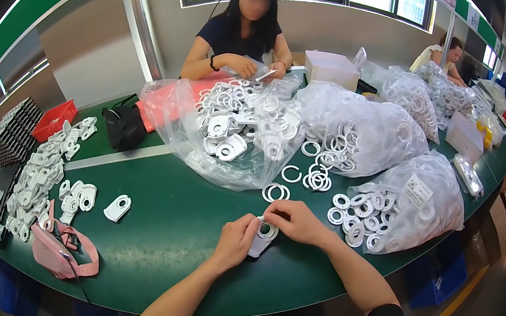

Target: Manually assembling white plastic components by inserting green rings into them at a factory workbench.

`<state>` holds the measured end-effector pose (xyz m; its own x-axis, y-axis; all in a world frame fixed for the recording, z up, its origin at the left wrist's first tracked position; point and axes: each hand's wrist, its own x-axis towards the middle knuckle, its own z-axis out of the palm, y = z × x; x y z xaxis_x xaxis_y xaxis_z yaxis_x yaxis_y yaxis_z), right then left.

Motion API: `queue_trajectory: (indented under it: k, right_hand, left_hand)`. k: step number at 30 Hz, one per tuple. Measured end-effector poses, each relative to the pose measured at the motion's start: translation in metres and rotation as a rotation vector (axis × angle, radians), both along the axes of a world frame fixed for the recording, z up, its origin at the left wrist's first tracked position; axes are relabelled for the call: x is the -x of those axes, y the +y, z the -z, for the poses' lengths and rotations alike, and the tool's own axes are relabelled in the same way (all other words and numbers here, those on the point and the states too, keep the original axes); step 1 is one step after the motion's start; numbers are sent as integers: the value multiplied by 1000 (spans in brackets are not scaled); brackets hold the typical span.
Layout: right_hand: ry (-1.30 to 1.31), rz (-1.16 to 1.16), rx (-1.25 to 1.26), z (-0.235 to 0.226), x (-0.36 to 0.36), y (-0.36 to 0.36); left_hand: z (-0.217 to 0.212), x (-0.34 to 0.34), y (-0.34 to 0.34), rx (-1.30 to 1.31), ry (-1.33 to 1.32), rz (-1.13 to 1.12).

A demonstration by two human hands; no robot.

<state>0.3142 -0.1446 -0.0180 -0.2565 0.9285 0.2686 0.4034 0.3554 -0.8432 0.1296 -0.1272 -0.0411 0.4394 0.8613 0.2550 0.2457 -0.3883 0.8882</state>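
Near the table's front edge, my left hand (233, 242) is closed round the left side of a white plastic part with a round hole (261, 243). My right hand (296, 221) pinches at the top of that same part; whatever its fingertips hold there is hidden. Just beyond my hands lie a few thin white rings (276, 193). Thicker white rings (359, 210) spill from a clear plastic bag (435, 195) to the right. Straight ahead, an open clear bag (172, 121) holds many white plastic parts (228, 134) like the one in my hands.
Across the green table (179, 239) a person (246, 36) handles a small white piece. At left are a loose white part (117, 208), a pile of white parts (38, 182), a pink bag (60, 253), a red bin (55, 120) and a black bag (125, 124). Another bag of rings (365, 126) stands behind.
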Motion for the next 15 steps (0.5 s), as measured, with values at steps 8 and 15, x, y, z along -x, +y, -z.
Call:
queue_trajectory:
  k: [8,15]
  right_hand:
    - [-143,-20,-32,4,1,-2]
    - [237,77,65,26,7,9]
  left_hand:
    - [4,4,6,-20,108,32]
    - [11,0,5,95,-81,-1]
